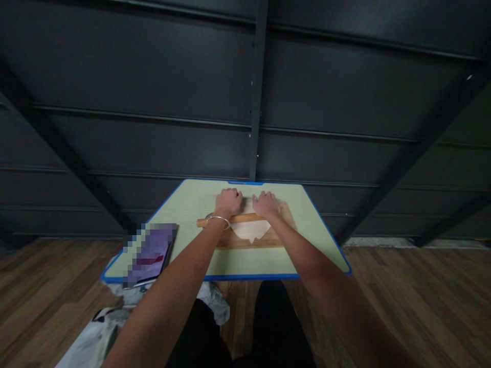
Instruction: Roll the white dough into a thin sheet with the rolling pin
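Note:
A pale, flattened sheet of dough point(249, 231) lies on a wooden board point(233, 242), with a small pointed flap at its near edge. Across it rests a wooden rolling pin point(247, 217), running under my wrists. My left hand point(229, 199), with a bracelet at the wrist, is beyond the pin, its fingers curled down at the dough's far part. My right hand point(265, 202) is closed in the same way a little to the right, thumb toward the left hand. The fingertips of both hands are largely hidden behind the knuckles.
The board sits on a pale green folding table point(322, 250) with a blue rim. At its left front lies a purple packet or booklet point(155, 250), partly pixelated. White plastic bags point(215, 301) are below the table. A dark panelled wall point(172, 148) stands directly behind.

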The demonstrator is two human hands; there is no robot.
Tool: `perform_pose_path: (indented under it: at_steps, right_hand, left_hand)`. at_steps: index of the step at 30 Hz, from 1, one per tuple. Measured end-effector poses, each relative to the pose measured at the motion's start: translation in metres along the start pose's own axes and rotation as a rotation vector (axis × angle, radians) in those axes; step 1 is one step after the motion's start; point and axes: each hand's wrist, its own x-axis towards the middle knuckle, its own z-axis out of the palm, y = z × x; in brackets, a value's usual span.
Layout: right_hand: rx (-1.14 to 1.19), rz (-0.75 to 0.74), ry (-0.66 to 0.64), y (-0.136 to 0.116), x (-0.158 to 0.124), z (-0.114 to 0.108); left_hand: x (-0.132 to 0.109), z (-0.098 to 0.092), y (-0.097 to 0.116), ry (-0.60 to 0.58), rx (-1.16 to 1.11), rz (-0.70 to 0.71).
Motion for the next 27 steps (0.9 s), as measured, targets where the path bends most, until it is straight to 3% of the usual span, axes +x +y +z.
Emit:
perform_pose_path:
  at_steps: [12,27]
  right_hand:
    - [-0.060,0.002,0.050,0.000,-0.015,0.003]
    - [-0.037,0.016,0.095,0.001,-0.046,-0.003]
  left_hand:
    - [-0.015,0.001,0.002,0.051,0.051,0.077]
    - [-0.031,0.002,0.001,0.001,-0.026,-0.035]
